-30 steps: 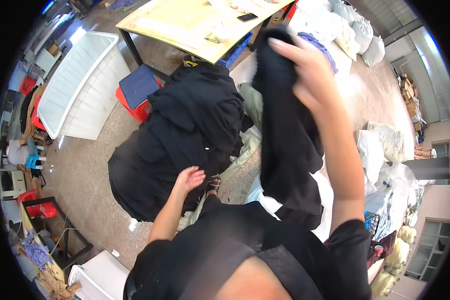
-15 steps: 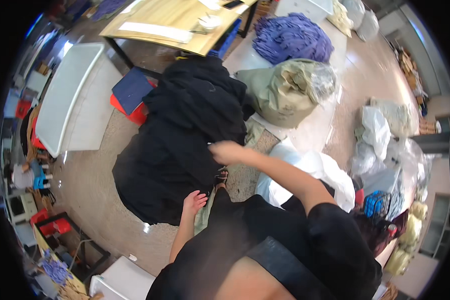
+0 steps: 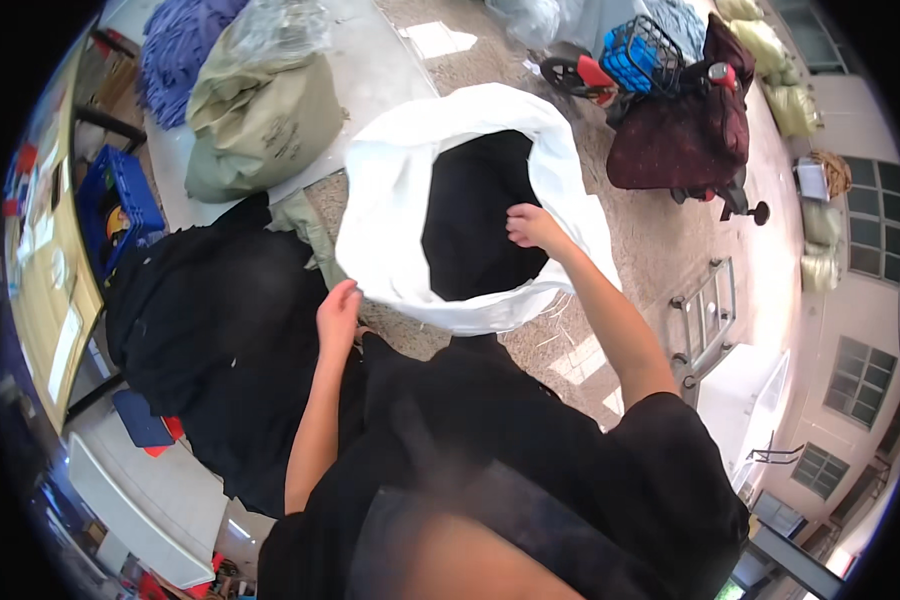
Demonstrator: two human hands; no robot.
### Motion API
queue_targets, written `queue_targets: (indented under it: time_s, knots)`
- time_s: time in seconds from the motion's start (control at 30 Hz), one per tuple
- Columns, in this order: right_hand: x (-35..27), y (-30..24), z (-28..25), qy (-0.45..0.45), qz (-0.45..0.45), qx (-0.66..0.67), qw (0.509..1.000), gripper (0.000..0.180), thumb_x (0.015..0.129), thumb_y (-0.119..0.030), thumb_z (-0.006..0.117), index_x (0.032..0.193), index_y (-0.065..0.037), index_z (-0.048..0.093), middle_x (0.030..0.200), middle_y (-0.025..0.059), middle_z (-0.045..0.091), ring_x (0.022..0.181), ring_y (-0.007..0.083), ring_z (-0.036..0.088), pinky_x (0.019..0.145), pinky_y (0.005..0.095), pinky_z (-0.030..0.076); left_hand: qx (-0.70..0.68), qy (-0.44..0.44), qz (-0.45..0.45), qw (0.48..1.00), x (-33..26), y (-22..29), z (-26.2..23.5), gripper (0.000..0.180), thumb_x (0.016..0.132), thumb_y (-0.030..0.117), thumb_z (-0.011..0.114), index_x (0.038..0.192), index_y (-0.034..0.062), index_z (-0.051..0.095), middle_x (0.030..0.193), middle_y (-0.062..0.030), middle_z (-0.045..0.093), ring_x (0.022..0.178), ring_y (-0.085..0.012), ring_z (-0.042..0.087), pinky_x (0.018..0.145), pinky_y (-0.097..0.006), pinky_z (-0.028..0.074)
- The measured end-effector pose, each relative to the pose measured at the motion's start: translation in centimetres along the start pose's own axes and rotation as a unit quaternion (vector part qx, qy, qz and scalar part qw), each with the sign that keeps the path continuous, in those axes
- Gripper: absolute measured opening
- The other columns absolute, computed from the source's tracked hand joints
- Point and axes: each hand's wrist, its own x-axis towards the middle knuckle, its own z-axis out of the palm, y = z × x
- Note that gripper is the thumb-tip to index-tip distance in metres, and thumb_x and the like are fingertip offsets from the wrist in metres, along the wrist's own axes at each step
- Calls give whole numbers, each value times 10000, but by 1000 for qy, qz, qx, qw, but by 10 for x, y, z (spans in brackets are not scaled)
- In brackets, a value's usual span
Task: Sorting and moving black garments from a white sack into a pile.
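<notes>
the white sack (image 3: pixel 390 190) stands open on the floor just ahead of the person, its mouth a wide oval tipped toward the camera, with its long axis running from the near-left rim up to the far-right rim. inside it lies black cloth (image 3: pixel 475 225), filling the opening from the middle down to the near lip. the right hand (image 3: pixel 532 227) is in the mouth of the sack, resting on the black cloth near the right-hand wall, fingers loosely curled and pointing left into the fabric; whether they pinch the cloth or only press on it cannot be told from this view. the left hand (image 3: pixel 338 312) is at the sack's near-left rim, touching the white edge from outside, fingers bent against it, though a firm grip on the rim is not plain. so the cloth in the sack lies straight under and to the left of the right fingers, while the left hand is the nearer one to the rim and to the big heap of black garments (image 3: pixel 210 330) that spreads on the floor to the person's left. beyond that heap stand an olive-green filled bag (image 3: pixel 260 120) and a blue crate (image 3: pixel 120 205); to the far right a dark red cart (image 3: pixel 685 125) with a blue basket (image 3: pixel 640 55) is parked well apart from the sack.
</notes>
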Motion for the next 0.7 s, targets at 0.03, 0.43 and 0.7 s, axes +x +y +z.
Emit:
queue_targets:
  time_s: [0.03,0.43,0.7]
  knots:
    - [2,-14,-3,-49,40,22,998,351,893,-224,563,1201,-64,511,983,56,616,819,140,614,714,274,510,71,-45,0,996,15,17,38,241,865,72,566,1095,15,611,919,-99,654,787,-160,615,704,-276,483]
    - [121,159,-301,158,-187,-294,924,420,875,-344,571,1168,-44,585,1193,132,592,1103,264,544,965,340,415,464,-421,-196,755,0,-81,259,563,749,454,633,1200,123,576,1235,-153,556,1152,-323,515,972,-511,364]
    - [171,0,-124,-66,85,-112,988,1040,688,-714,604,1453,-129,210,1403,76,384,1126,285,489,833,448,473,244,-115,-105,957,206,-51,219,756,821,298,659,1390,-21,277,866,-126,640,782,-221,620,725,-329,498]
